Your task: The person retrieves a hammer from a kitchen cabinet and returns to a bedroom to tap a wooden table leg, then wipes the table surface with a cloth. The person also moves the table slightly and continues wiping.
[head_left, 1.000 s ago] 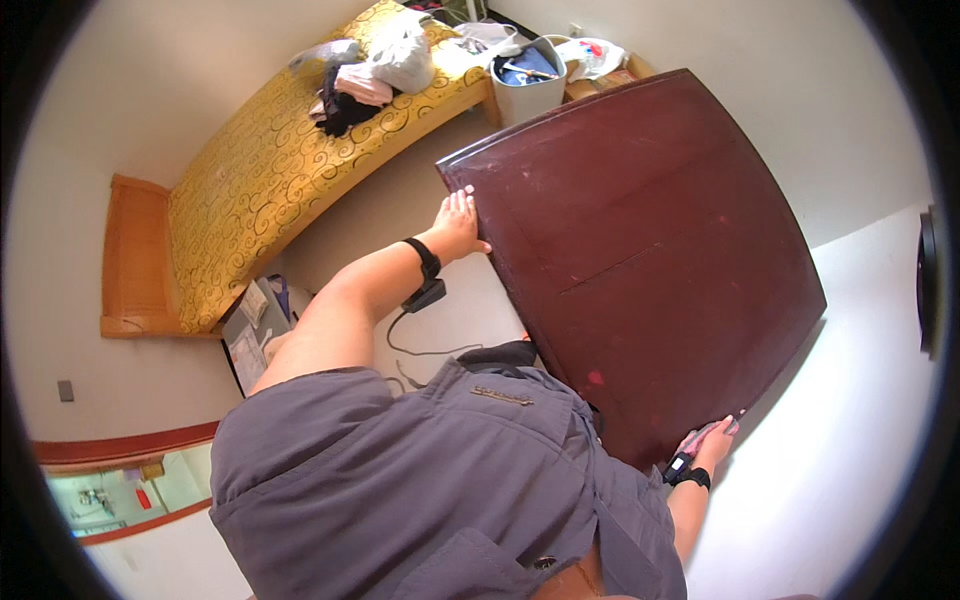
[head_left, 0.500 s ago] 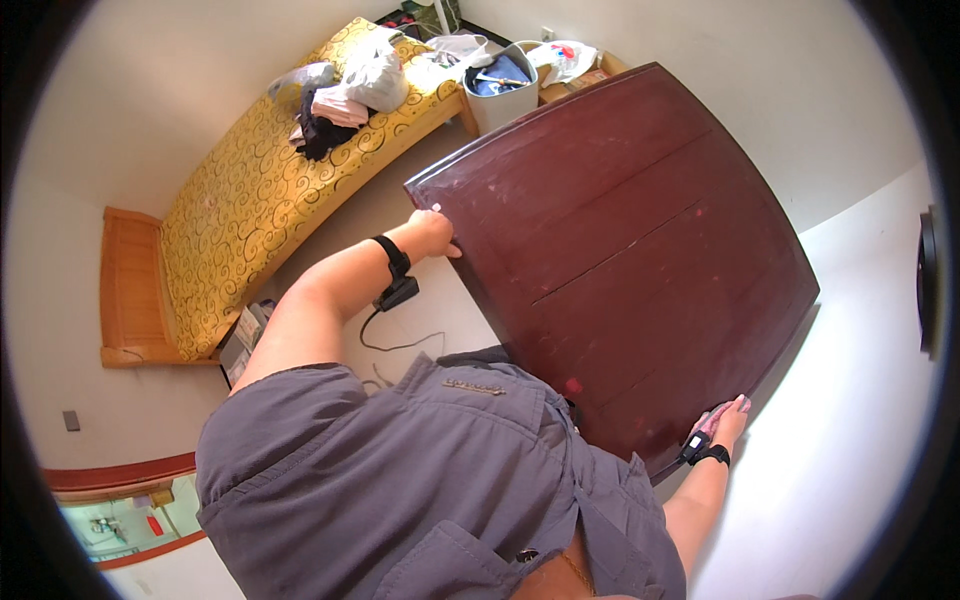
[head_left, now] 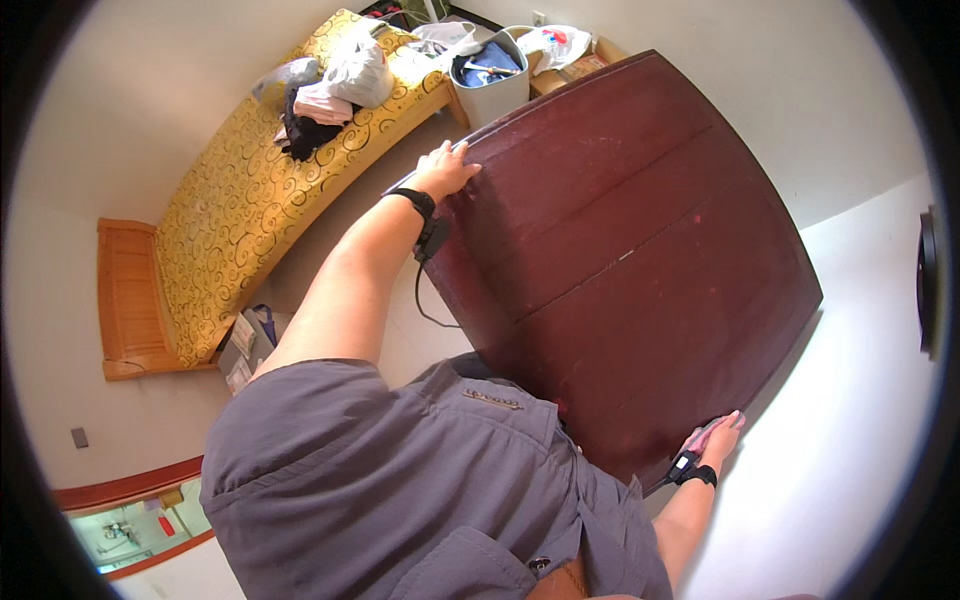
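Note:
A dark red wooden table [head_left: 640, 220] with grooves along its top and a few small red spots spreads out in front of me. At its far left corner is my left hand [head_left: 440, 172], fingers hooked over the far edge and thumb on the top. By the near right edge my right hand [head_left: 722, 436] is closed around a pink cloth [head_left: 702, 434] that presses against the tabletop. Each wrist wears a black band with a small device; a cable [head_left: 425, 308] hangs from the left one.
A bed [head_left: 215, 200] with a yellow patterned cover stands left, carrying bags and folded clothes [head_left: 322, 105]. Beyond the table are a pale bin [head_left: 492, 95] with blue cloth and a cardboard box [head_left: 590, 65]. A white wall [head_left: 850, 400] runs close along the right.
My left hand has moved from the table's left edge to its far left corner. My right hand has slid slightly nearer along the right side with the pink cloth.

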Available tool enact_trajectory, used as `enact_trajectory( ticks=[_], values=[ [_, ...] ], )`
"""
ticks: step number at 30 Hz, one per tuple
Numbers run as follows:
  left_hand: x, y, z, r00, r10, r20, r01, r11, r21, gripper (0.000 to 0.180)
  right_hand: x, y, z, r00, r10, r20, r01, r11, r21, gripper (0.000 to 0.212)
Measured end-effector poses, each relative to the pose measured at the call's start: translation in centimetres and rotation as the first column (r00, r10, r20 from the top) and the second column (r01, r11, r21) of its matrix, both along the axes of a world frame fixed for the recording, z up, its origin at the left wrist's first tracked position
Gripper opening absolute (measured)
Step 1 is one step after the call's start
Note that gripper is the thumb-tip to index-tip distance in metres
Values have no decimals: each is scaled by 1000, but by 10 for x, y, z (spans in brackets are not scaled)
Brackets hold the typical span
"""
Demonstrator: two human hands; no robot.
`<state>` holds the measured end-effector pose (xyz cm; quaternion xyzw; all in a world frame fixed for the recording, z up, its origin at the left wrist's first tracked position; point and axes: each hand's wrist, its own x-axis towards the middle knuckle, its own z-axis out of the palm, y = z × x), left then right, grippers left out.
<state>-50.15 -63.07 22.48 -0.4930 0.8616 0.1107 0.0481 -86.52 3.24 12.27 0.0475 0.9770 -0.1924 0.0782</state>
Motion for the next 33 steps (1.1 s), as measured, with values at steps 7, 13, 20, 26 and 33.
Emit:
enact_trajectory(
  ticks=[7,13,20,26,33],
  values=[
    [-18,24,-27,980,99,175,-112,992,64,105,32,-31,33,998,-58,-24,59,998,24,58],
    [-30,17,-21,969,101,226,-133,982,134,108,38,-39,43,993,-115,-14,115,992,45,54],
    [-34,13,-14,930,91,356,-148,979,138,107,36,-47,41,971,-231,-67,233,972,34,63],
    [-39,10,-16,926,84,369,-158,972,176,106,35,-41,35,960,-256,-110,262,964,43,62],
    [-39,9,-19,919,93,384,-171,970,175,107,39,-40,36,966,-245,-87,246,969,2,61]
  ],
)
